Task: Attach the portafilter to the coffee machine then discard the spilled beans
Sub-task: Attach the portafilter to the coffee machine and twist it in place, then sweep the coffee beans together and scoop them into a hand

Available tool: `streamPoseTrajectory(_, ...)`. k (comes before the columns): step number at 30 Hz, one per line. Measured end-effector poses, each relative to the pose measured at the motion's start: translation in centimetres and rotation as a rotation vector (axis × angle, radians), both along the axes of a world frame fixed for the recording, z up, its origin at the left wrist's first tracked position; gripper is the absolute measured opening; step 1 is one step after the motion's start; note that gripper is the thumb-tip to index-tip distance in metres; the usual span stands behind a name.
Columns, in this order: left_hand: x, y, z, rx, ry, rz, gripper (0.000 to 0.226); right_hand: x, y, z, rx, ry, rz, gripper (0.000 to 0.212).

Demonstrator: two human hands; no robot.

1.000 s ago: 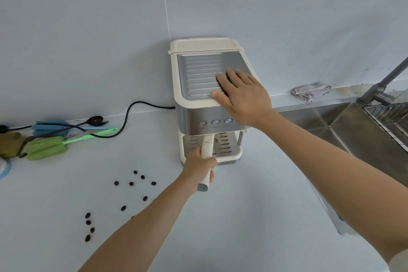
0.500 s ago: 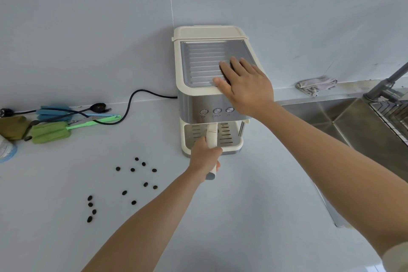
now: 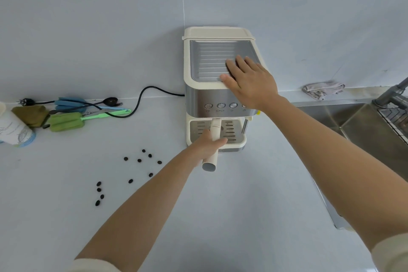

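Observation:
A cream and steel coffee machine point(image 3: 198, 97) stands against the tiled wall. My right hand point(image 3: 249, 81) lies flat on its top, fingers spread, pressing near the ribbed metal tray. My left hand point(image 3: 208, 144) is closed around the cream handle of the portafilter point(image 3: 214, 130), which points out toward me from under the machine's button panel, above the drip tray. The portafilter's head is hidden under the machine. Several dark coffee beans point(image 3: 139, 160) lie scattered on the white counter to the left of my left arm, with a smaller group point(image 3: 99, 193) nearer me.
A black power cord point(image 3: 141, 97) runs left from the machine to green and blue bottle brushes point(image 3: 66, 122) and a paper cup point(image 3: 13, 128). A steel sink point(image 3: 357, 126) with a faucet point(image 3: 395, 93) is at the right, and a grey rag point(image 3: 322, 89) lies on the ledge behind it.
The handle has stayed in my left hand's grip, pointing out front. My right hand has stayed on the machine's top. My head moved, shifting the view slightly.

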State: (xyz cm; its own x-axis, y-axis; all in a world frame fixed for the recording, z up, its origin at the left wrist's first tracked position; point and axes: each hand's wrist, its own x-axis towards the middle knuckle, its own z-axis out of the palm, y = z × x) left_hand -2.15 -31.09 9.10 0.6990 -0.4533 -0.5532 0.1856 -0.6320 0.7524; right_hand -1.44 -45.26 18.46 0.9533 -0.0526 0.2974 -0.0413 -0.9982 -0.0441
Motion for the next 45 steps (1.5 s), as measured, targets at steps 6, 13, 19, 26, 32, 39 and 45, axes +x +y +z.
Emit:
streamPoseTrajectory(6,0.0,0.7,0.0,0.220,-0.296,-0.166,0.058,-0.2,-0.1,-0.1,-0.037,0.014,0.022,0.075)
streamPoseTrajectory(13,-0.4,6.4,-0.5,0.454,-0.646,-0.165,0.062,-0.9,1.0,0.1,-0.067,0.128,0.050,0.101)
streamPoseTrajectory(19,0.0,13.6,-0.8,0.696,-0.798,-0.083,0.066,-2.7,5.9,-0.5,-0.068,0.216,0.092,0.085)
streamPoseTrajectory(26,0.9,21.3,-2.0,0.752,-0.908,-0.022,0.079,-3.2,12.4,-4.1,-0.026,0.131,0.213,0.098)
streamPoseTrajectory(32,2.4,27.7,-4.1,0.735,-0.835,-0.092,0.078,-3.1,18.2,-8.5,0.070,0.297,0.180,0.098)
streamPoseTrajectory(39,3.3,32.3,-7.0,0.728,-0.702,-0.283,0.071,-3.4,23.2,-12.6,0.169,0.478,0.005,0.085)
streamPoseTrajectory(45,2.3,33.5,-9.6,0.725,-0.604,-0.357,0.078,-4.4,24.7,-15.3,0.176,0.576,-0.060,0.082)
